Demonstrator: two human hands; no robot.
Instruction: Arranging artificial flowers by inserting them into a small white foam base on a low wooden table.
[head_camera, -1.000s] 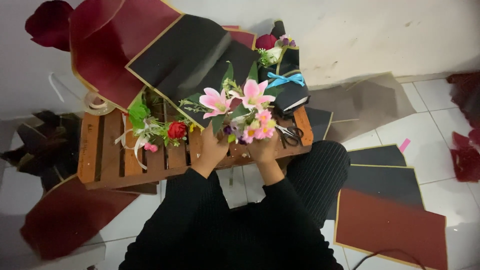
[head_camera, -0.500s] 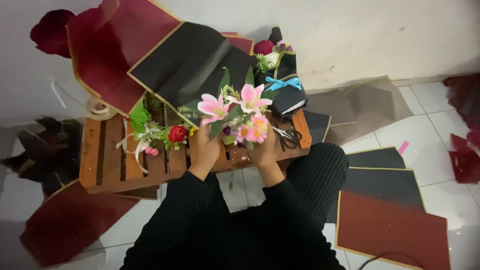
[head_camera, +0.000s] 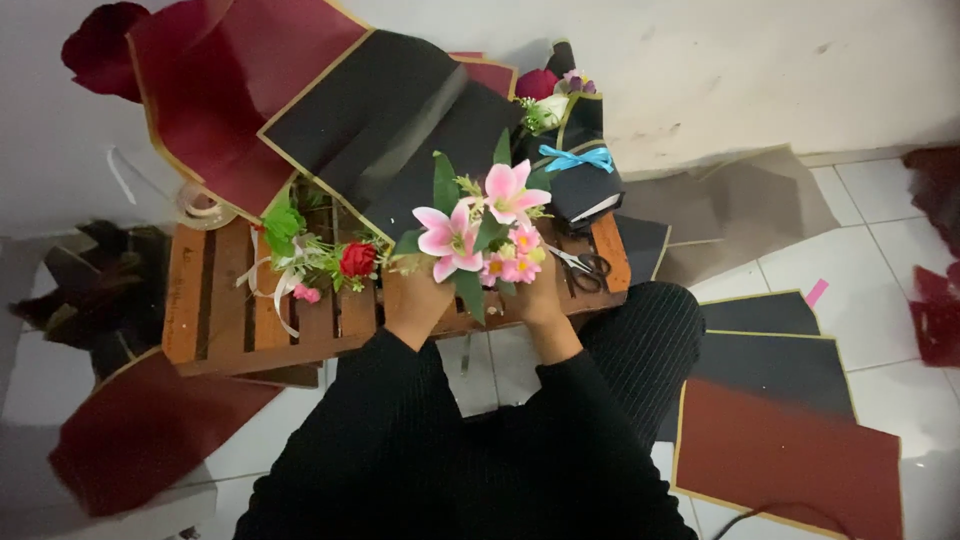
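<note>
A low slatted wooden desk stands on a white tiled floor, against a plain white wall. Light is soft and even. Dark red and black paper sheets lie scattered on the tiles.

I see no labels, signs or screens. The one package is a wrapped bouquet in black paper with gold edging, tied with a light blue ribbon bow, lying tilted at the far right corner of the wooden slatted table, flower heads toward the wall.
</note>
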